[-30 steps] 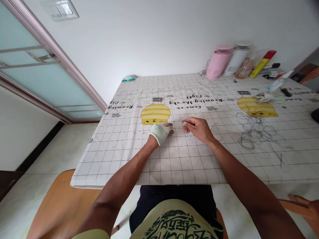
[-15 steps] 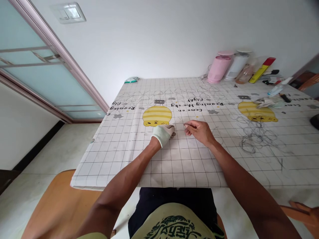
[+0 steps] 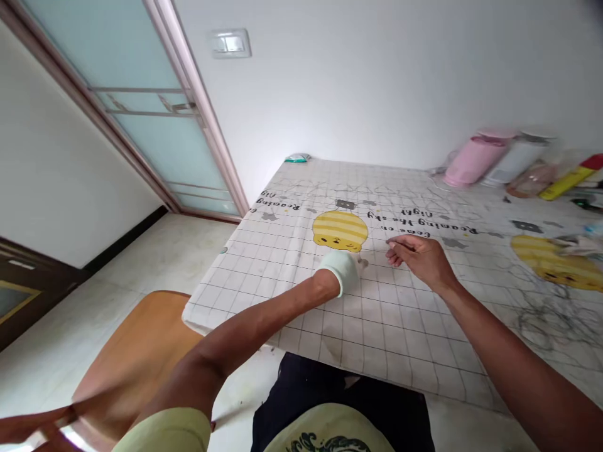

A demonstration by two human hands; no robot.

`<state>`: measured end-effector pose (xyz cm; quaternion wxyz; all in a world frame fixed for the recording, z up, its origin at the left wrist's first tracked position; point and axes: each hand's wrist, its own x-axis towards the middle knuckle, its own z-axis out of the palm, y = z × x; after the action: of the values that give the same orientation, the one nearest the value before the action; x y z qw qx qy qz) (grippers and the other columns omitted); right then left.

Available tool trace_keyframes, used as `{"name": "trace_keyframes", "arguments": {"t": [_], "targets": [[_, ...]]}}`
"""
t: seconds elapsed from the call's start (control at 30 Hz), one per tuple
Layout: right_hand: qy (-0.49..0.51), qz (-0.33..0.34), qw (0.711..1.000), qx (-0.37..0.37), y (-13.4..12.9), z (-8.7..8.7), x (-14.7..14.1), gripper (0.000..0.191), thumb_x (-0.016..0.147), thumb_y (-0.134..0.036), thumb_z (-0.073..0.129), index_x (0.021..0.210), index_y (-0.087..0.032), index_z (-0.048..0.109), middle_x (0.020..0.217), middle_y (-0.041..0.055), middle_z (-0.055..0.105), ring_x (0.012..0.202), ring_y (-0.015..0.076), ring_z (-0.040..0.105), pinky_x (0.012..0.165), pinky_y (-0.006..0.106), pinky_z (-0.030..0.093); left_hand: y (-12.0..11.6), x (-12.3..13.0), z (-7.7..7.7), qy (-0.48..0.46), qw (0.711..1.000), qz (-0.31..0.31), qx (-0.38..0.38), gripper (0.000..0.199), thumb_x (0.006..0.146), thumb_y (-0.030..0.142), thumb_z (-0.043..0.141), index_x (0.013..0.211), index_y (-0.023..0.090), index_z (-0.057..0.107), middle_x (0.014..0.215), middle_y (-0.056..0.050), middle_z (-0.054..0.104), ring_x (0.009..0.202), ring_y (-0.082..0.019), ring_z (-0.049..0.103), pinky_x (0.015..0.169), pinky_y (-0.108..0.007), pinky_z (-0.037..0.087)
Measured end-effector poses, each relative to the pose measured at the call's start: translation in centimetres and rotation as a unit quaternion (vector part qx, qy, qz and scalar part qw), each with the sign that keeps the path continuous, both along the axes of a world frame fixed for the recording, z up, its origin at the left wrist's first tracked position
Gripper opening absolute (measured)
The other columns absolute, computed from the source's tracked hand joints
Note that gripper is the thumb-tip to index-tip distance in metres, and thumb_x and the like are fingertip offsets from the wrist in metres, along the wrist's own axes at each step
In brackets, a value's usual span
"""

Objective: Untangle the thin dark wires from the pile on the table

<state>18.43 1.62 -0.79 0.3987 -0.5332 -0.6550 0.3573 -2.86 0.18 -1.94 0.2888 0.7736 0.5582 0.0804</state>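
Note:
A pale glove covers my left hand (image 3: 346,270), which is low over the checked tablecloth (image 3: 282,289), just below the printed yellow striped bear (image 3: 340,230). Its fingertips are small and blurred, so what they hold cannot be made out. To its right, my bare right hand (image 3: 419,257) has thumb and forefinger pinched together, with the other fingers curled. Anything between those fingertips is too thin or small to see. A gap separates the two hands.
Tangled dark thread (image 3: 560,320) lies at the right. Along the wall stand a pink cylinder (image 3: 478,160), a white cylinder (image 3: 518,160) and a yellow and red box (image 3: 570,179). A small green and white packet (image 3: 298,157) rests at the far corner. An orange chair (image 3: 141,351) is at the left.
The view has turned to the left, so the table and hands appear further right. Both hands keep nearly the same place on the cloth, with the right still pinched.

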Motion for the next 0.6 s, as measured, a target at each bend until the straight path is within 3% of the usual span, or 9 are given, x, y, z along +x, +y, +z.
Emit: {"name": "trace_keyframes", "arguments": {"t": [0.13, 0.27, 0.43, 0.6], "targets": [[0.032, 0.055, 0.998, -0.019, 1.8, 1.9, -5.1, 0.029, 0.09, -0.044, 0.078, 0.097, -0.016, 0.076, 0.079, 0.0095, 0.078, 0.064, 0.0195, 0.074, 0.056, 0.029, 0.062, -1.4, -0.4, -1.6, 0.092, 0.992, -0.057, 0.065, 0.03, 0.103, 0.028, 0.05, 0.116, 0.022, 0.077, 0.115, -0.011, 0.075, 0.102, -0.029, 0.071, 0.085, -0.04, 0.052], [0.058, 0.093, 0.992, -0.055, 4.3, 2.3, -11.3, 0.024, 0.089, -0.037, 0.081, 0.092, -0.015, 0.074, 0.077, 0.0102, 0.078, 0.062, 0.0195, 0.074, 0.056, 0.029, 0.063, -1.7, -0.4, -3.0, 0.057, 0.993, -0.031, 0.095, 0.043, 0.107, 0.04, 0.041, 0.11, 0.018, 0.078, 0.109, -0.012, 0.077, 0.099, -0.027, 0.072, 0.085, -0.038, 0.054], [0.068, 0.118, 0.983, -0.123, 8.2, 0.9, -18.1, 0.016, 0.091, -0.026, 0.08, 0.085, -0.014, 0.07, 0.075, 0.0122, 0.077, 0.058, 0.0189, 0.073, 0.052, 0.027, 0.061, -0.2, -0.3, -3.9, -0.002, 0.998, -0.038, 0.054, 0.04, 0.105, 0.039, 0.044, 0.118, 0.018, 0.076, 0.116, -0.014, 0.076, 0.104, -0.029, 0.072, 0.088, -0.04, 0.055], [0.087, 0.082, 0.977, -0.177, 12.2, -1.1, -23.7, 0.014, 0.092, -0.012, 0.075, 0.081, -0.013, 0.065, 0.069, 0.0116, 0.075, 0.052, 0.0181, 0.071, 0.049, 0.028, 0.06, 0.6, -0.3, -4.9, -0.02, 0.993, -0.085, 0.074, 0.041, 0.105, 0.036, 0.047, 0.135, 0.02, 0.07, 0.13, -0.015, 0.073, 0.114, -0.031, 0.07, 0.092, -0.04, 0.055]]}}
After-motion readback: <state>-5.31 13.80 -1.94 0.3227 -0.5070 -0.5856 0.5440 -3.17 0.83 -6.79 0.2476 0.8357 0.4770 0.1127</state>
